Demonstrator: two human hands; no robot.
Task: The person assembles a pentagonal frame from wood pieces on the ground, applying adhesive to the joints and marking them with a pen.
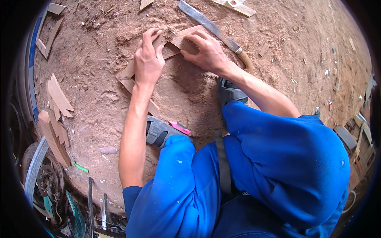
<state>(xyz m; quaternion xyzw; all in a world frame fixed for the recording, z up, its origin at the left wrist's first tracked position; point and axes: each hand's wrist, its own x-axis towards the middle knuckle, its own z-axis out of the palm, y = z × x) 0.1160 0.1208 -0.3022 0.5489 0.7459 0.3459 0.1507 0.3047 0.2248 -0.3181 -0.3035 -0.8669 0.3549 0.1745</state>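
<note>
My left hand [149, 59] is closed on a flat piece of wood [159, 41], thumb and fingers on either side of it. Opposite it, my right hand [204, 51] grips another flat piece of wood [181, 35], its fingers over the upper edge. Between the hands the wood pieces meet at an angle over a darker strip [170, 50]; whether they are joined I cannot tell. More wooden strips [127, 71] lie on the ground beside my left wrist. Just beyond my right hand rests a machete [204, 22] with a curved wooden handle.
A pink cutter or marker [179, 127] lies by my left shoe [158, 131]. Wood offcuts [55, 131] are piled at the left, near a wheel [43, 174]. A white roll [235, 2] sits on a board at the far side. Sawdust covers the ground [285, 47].
</note>
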